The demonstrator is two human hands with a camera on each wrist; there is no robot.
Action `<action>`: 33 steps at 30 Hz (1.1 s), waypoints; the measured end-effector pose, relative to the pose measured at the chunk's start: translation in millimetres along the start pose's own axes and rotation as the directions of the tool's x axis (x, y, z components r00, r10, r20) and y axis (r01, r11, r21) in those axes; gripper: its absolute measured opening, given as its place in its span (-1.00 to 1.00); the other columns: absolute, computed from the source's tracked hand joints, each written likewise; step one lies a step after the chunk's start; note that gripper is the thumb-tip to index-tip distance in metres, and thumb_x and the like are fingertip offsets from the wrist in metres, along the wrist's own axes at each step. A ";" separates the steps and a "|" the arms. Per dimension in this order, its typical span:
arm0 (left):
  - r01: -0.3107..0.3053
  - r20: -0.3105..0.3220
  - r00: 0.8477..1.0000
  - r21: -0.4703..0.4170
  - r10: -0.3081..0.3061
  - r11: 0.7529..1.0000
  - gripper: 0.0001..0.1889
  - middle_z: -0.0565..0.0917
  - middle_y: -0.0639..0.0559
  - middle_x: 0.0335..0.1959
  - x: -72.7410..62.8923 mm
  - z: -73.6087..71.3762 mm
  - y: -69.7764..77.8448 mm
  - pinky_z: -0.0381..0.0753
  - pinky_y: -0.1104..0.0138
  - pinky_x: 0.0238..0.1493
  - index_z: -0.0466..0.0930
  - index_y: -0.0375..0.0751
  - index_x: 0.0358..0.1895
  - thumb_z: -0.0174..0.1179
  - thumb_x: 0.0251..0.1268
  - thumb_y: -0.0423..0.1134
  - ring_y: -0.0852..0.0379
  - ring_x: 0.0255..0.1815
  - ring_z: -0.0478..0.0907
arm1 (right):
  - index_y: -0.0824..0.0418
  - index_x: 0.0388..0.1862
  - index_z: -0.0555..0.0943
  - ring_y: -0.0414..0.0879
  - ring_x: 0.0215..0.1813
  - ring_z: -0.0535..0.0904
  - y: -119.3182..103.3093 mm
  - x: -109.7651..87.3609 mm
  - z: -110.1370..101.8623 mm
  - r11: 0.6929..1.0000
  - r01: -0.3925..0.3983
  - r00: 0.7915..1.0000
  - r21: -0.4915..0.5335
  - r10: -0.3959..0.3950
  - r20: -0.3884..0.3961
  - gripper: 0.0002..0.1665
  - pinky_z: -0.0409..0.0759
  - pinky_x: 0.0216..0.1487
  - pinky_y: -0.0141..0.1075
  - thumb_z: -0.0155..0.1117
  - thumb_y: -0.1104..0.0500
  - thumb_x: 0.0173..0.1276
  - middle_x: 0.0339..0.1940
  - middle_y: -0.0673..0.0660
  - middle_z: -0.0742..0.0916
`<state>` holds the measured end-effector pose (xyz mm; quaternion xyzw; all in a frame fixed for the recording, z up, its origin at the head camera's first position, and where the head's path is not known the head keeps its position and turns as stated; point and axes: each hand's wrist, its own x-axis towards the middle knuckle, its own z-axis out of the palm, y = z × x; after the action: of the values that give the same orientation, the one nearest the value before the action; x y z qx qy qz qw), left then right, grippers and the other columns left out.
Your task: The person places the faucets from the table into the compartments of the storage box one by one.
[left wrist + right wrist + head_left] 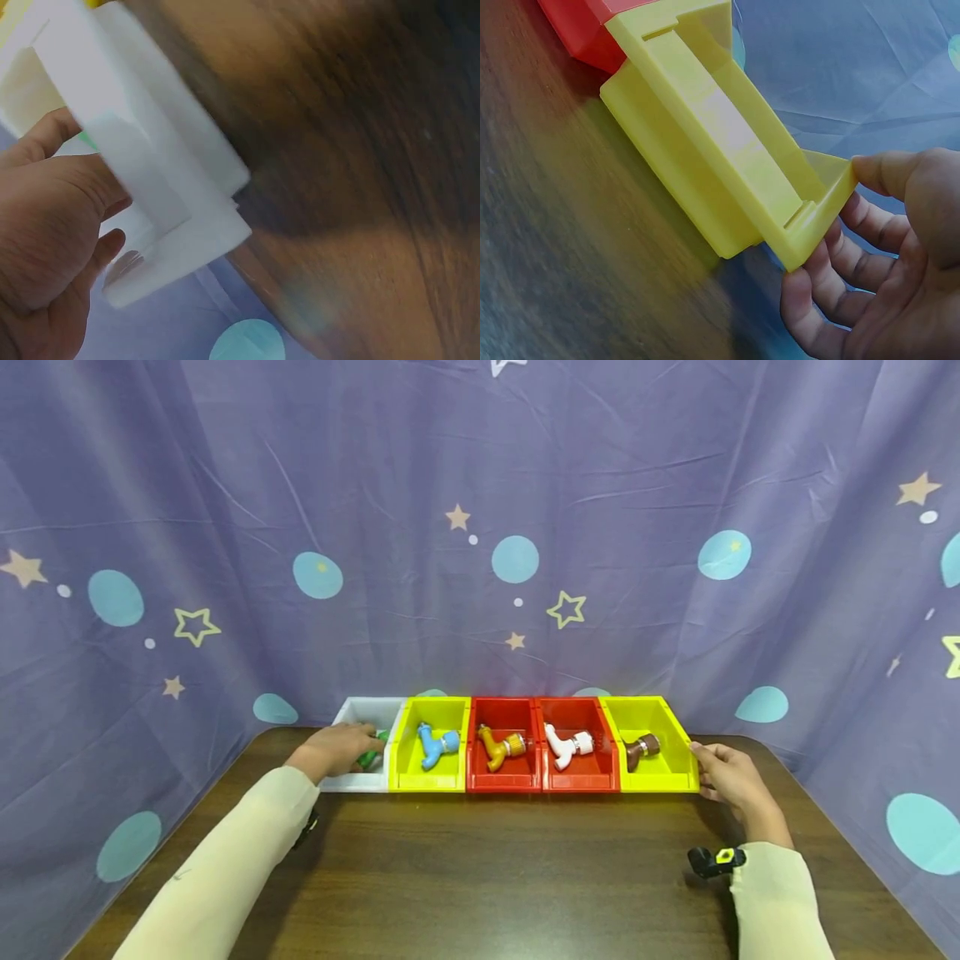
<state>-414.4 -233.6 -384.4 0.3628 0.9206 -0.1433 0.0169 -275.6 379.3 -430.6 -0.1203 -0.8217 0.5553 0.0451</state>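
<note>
My left hand (341, 750) reaches over the side of the white bin (358, 783) at the row's left end. Its fingers hold a green plastic tap (367, 759), mostly covered by the hand. In the left wrist view the front lip hides the fingertips, and a bit of green shows between the digits. At the other end, my right hand (738, 777) grips the outer wall of a yellow bin (705, 135) between thumb and fingers. Inside that bin lies a brown tap (639, 750) with a metal collar.
Between the end bins stand another yellow bin (427, 783) with a blue tap (435, 745), a red bin (502, 782) with a mustard tap (497, 748), and a second red bin (581, 782) with a white tap (566, 746). The brown wooden table (495, 860) meets a purple curtain (405, 635) behind.
</note>
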 end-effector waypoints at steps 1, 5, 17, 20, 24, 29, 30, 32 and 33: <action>-0.002 -0.005 1.000 -0.014 0.002 1.000 -0.58 0.54 -0.04 0.02 -1.2 -0.7 0.2 0.56 -0.06 0.17 0.62 0.14 0.17 0.45 0.27 -0.24 -0.11 0.08 0.56 | 0.44 0.10 0.46 -0.13 -0.20 0.54 -0.2 -0.4 -1.1 1.000 0.004 1.000 -0.016 -0.004 0.001 -0.35 0.70 -0.20 -0.27 -0.04 -0.18 0.64 -0.18 0.14 0.55; -0.021 -0.065 0.998 -0.049 0.017 0.999 -0.61 0.56 -0.08 0.09 -7.9 -6.8 1.8 0.52 -0.09 0.22 0.65 0.10 0.16 0.44 0.29 -0.26 -0.16 0.14 0.55 | 0.47 0.11 0.45 -0.11 -0.21 0.58 -2.1 -1.2 -7.1 0.995 0.021 1.000 -0.093 -0.021 -0.002 -0.31 0.71 -0.20 -0.24 -0.05 -0.20 0.64 -0.18 0.18 0.59; -0.071 -0.370 0.928 -0.096 0.030 0.993 -0.82 0.64 0.07 -0.18 -34.8 -4.2 12.3 0.60 0.00 0.01 0.76 -0.04 -0.20 0.46 0.18 -0.39 -0.04 -0.12 0.61 | 0.37 -0.05 0.52 0.10 -0.13 0.56 -27.8 -9.3 -19.7 0.888 0.194 0.977 -0.417 -0.212 0.003 -0.49 0.53 -0.29 -0.20 0.01 -0.10 0.63 -0.10 0.35 0.68; -0.055 -0.434 0.901 -0.088 0.011 0.995 -0.85 0.66 0.06 -0.20 -38.1 -3.0 19.1 0.61 0.00 -0.02 0.76 -0.06 -0.22 0.44 0.19 -0.39 -0.05 -0.14 0.64 | 0.36 -0.13 0.55 0.10 -0.20 0.57 -34.8 -12.8 -18.8 0.813 0.280 0.949 -0.510 -0.314 0.020 -0.62 0.51 -0.28 -0.10 0.07 0.02 0.59 -0.14 0.36 0.72; -0.026 -0.508 0.861 -0.101 -0.029 0.995 -0.86 0.71 0.00 -0.18 -37.0 -3.6 31.4 0.63 -0.01 0.00 0.77 -0.10 -0.18 0.44 0.22 -0.37 -0.08 -0.12 0.67 | 0.37 -0.16 0.57 0.09 -0.27 0.60 -42.2 -15.4 -14.9 0.747 0.338 0.925 -0.572 -0.375 0.057 -0.67 0.52 -0.19 0.07 0.14 0.08 0.56 -0.30 0.25 0.73; -0.015 -0.574 0.817 -0.114 -0.053 0.993 -0.81 0.72 -0.06 -0.13 -32.1 -4.9 53.8 0.64 0.01 -0.01 0.77 -0.18 -0.08 0.44 0.27 -0.29 -0.10 -0.12 0.66 | 0.33 -0.14 0.59 0.06 -0.31 0.64 -45.1 -21.8 -2.2 0.688 0.377 0.912 -0.620 -0.394 0.118 -0.71 0.59 -0.33 -0.02 0.18 0.08 0.54 -0.32 0.19 0.73; -0.015 -0.581 0.812 -0.116 -0.056 0.993 -0.81 0.72 -0.06 -0.14 -30.6 -5.1 58.5 0.63 0.01 0.00 0.76 -0.18 -0.07 0.43 0.28 -0.27 -0.09 -0.12 0.66 | 0.33 -0.15 0.59 0.06 -0.31 0.64 -45.2 -23.5 1.1 0.676 0.391 0.905 -0.625 -0.405 0.129 -0.73 0.60 -0.34 -0.03 0.19 0.10 0.53 -0.32 0.19 0.73; -0.012 -0.589 0.805 -0.123 -0.064 0.992 -0.79 0.71 -0.06 -0.13 -28.1 -6.0 68.2 0.62 0.02 0.01 0.75 -0.19 -0.05 0.42 0.30 -0.25 -0.08 -0.11 0.65 | 0.29 -0.16 0.61 0.07 -0.29 0.65 -45.2 -27.3 8.8 0.641 0.425 0.886 -0.640 -0.439 0.149 -0.77 0.61 -0.33 -0.02 0.23 0.12 0.50 -0.32 0.18 0.73; -0.010 -0.591 0.804 -0.127 -0.067 0.992 -0.78 0.71 -0.06 -0.13 -26.8 -6.7 72.9 0.61 0.02 0.02 0.74 -0.19 -0.04 0.42 0.31 -0.23 -0.08 -0.10 0.65 | 0.28 -0.18 0.62 0.07 -0.29 0.65 -45.2 -29.3 12.9 0.626 0.443 0.876 -0.642 -0.455 0.161 -0.80 0.61 -0.33 -0.01 0.25 0.13 0.49 -0.32 0.16 0.72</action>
<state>-345.1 -198.8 -392.7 0.3739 0.8921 0.0344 -0.2515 -256.6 344.3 -392.0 0.0754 -0.9668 0.1978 0.1434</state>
